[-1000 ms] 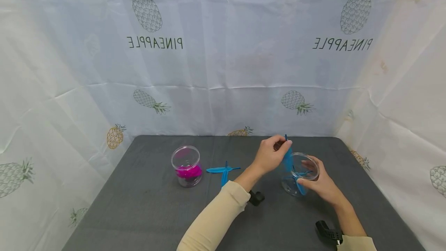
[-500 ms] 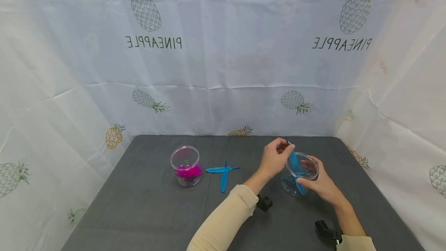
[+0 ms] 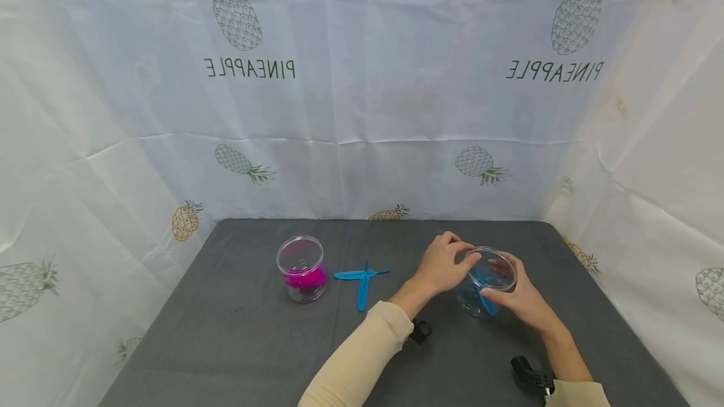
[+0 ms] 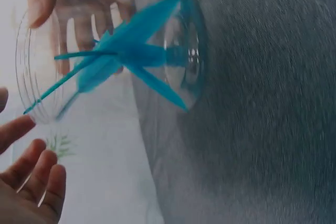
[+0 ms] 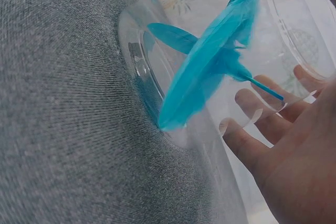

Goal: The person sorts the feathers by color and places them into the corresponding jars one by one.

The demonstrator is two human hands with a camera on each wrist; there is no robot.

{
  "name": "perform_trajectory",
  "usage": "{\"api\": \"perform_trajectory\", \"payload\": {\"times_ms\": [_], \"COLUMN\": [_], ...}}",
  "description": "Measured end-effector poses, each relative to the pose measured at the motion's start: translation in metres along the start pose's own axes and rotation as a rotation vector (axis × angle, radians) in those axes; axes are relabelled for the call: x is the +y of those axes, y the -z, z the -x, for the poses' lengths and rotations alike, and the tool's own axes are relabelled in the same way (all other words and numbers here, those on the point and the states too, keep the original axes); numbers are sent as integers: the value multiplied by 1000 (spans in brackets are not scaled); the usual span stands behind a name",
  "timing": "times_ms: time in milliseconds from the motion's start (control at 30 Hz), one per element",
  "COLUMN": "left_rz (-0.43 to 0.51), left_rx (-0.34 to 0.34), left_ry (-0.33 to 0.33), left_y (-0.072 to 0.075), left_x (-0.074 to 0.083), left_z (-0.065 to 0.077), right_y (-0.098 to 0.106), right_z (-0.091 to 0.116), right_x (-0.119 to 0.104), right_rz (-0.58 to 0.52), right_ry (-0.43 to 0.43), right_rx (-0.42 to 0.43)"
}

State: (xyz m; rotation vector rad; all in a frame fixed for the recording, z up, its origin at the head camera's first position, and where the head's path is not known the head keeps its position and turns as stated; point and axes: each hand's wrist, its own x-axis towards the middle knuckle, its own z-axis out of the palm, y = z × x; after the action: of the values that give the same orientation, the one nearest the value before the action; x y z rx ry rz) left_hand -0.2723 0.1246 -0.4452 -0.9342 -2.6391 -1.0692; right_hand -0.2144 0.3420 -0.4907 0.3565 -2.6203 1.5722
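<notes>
A clear plastic jar (image 3: 468, 306) stands on the table's right side, with several blue feathers (image 4: 126, 51) crossing one another inside it. My right hand (image 3: 526, 300) holds the jar from its right, its fingers curved round the wall near the top. At the rim's left side is my left hand (image 3: 444, 265). Its fingers are relaxed and apart, with nothing pinched between them. In the left wrist view one feather's quill reaches the rim, close to a fingertip of that hand. Two blue feathers (image 3: 362, 291) lie crossed on the table, left of the left forearm.
A second clear jar (image 3: 305, 297) with bright pink feathers (image 3: 307, 279) inside stands at the left. Dark grey cloth covers the table (image 3: 237, 344). A white curtain (image 3: 362, 93) printed with pineapples hangs behind it and along both sides.
My left hand has lowered a blue feather into the right jar and let go of it. The right hand keeps its hold on the jar.
</notes>
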Motion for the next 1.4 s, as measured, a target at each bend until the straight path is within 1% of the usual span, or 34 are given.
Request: {"api": "perform_trajectory", "payload": {"times_ms": [100, 233, 333, 433, 600, 733, 900, 1167, 1267, 1400], "left_rz": [-13, 23, 24, 4, -41, -84, -155, -142, -137, -120], "left_rx": [-25, -13, -6, -21, -60, -73, -79, -86, -77, -87], "left_ry": [-13, 2, 10, -4, -58, -67, -32, 51, 76, 138], "left_y": [4, 13, 22, 31, 44, 52, 63, 84, 89, 93], "left_x": [-5, -12, -16, -19, -23, -30, -44, -70, -79, -90], "left_z": [1, 3, 6, 9, 14, 19, 27, 49, 54, 61], "right_y": [-1, -1, -2, -1, 1, 1, 1, -2, -2, -1], "right_z": [0, 0, 0, 0, 1, 1, 2, 3, 2, 2], "right_x": [0, 1, 1, 2, 2, 2, 2, 4, 3, 1], "right_rz": [1, 1, 2, 4, 12, 17, 20, 10, 8, 15], "right_ry": [7, 7, 7, 5, 9, 18, 19, 23, 21, 16], "right_rx": [5, 15, 19, 24, 29, 27, 23, 13, 17, 24]}}
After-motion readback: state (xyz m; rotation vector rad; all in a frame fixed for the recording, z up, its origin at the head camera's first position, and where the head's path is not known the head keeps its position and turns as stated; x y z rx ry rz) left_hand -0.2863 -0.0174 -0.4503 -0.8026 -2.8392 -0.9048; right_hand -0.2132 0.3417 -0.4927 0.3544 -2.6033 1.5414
